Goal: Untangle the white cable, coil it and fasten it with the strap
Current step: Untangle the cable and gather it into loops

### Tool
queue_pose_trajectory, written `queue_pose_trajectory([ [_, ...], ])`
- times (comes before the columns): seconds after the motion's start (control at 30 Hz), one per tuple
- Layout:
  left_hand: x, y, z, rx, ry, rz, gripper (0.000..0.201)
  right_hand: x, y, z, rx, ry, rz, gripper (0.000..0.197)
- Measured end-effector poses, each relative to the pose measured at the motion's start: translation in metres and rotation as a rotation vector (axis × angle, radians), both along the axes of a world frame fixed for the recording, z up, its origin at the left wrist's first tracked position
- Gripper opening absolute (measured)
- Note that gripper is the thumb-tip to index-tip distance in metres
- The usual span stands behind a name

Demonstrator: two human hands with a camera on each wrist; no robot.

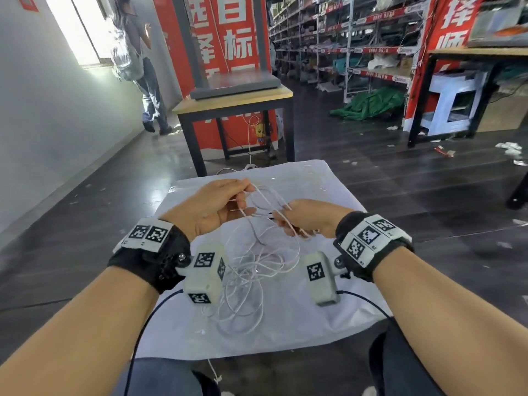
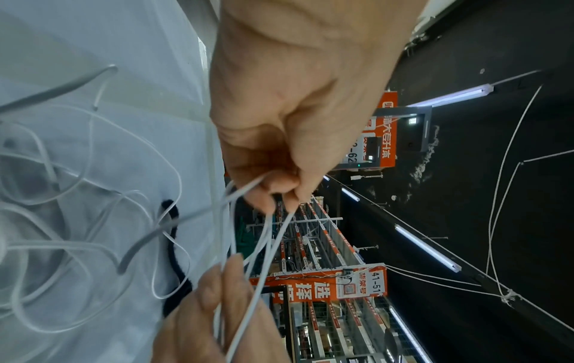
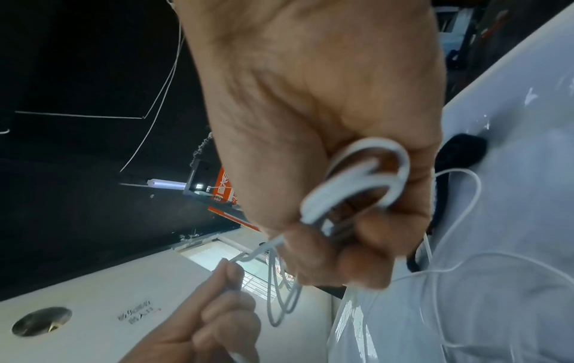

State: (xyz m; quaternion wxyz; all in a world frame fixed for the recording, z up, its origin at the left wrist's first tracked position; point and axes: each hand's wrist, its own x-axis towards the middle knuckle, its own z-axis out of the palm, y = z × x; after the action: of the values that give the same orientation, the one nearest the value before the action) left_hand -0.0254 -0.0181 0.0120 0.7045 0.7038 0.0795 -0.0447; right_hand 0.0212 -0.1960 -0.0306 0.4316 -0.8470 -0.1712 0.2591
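Note:
The white cable (image 1: 258, 268) lies as a loose tangle on the white sheet, and some strands rise to both hands. My left hand (image 1: 245, 195) pinches a few strands between thumb and fingers; the left wrist view shows this pinch (image 2: 279, 194) close up. My right hand (image 1: 285, 220) grips a small bundle of cable loops (image 3: 366, 149) in its curled fingers. Between the two hands short loops of cable (image 2: 264, 245) hang slack. A black fuzzy strap (image 2: 174, 245) lies on the sheet under the hands, and it also shows in the right wrist view (image 3: 464, 148).
The white sheet (image 1: 323, 190) covers a low surface in front of my knees. Beyond it stands a wooden table (image 1: 237, 102) with a grey slab on it. A person (image 1: 137, 67) walks by the left wall. Shelves and floor litter fill the right.

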Motion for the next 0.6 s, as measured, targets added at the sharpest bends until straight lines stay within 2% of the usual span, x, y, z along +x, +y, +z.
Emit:
queue_pose_trajectory([
  [0.1, 0.004, -0.002, -0.005, 0.098, -0.050, 0.083, 0.021, 0.000, 0.003, -0.002, 0.198, 0.158, -0.002, 0.030],
  [0.2, 0.008, 0.001, -0.007, 0.115, -0.071, 0.140, 0.013, -0.002, 0.000, -0.001, 0.350, 0.271, -0.037, 0.039],
  [0.27, 0.011, 0.006, -0.007, 0.083, -0.069, 0.156, 0.008, -0.005, -0.003, 0.000, 0.383, 0.239, -0.016, 0.044],
  [0.33, 0.014, 0.012, -0.008, 0.031, -0.080, 0.196, 0.015, -0.006, -0.004, 0.001, 0.403, 0.187, 0.022, 0.046],
  [0.4, 0.016, 0.014, -0.008, -0.052, -0.099, 0.274, 0.017, -0.006, -0.003, 0.001, 0.409, 0.132, 0.084, 0.044],
  [0.47, 0.017, 0.013, -0.009, -0.138, -0.093, 0.331, 0.010, -0.006, -0.001, 0.000, 0.401, 0.100, 0.131, 0.039],
  [0.5, 0.017, 0.012, -0.008, -0.175, -0.079, 0.324, 0.004, -0.007, 0.000, -0.001, 0.391, 0.094, 0.135, 0.037],
  [0.6, 0.017, 0.009, -0.007, -0.196, 0.006, 0.214, 0.015, -0.009, 0.005, -0.002, 0.361, 0.072, 0.116, 0.034],
])
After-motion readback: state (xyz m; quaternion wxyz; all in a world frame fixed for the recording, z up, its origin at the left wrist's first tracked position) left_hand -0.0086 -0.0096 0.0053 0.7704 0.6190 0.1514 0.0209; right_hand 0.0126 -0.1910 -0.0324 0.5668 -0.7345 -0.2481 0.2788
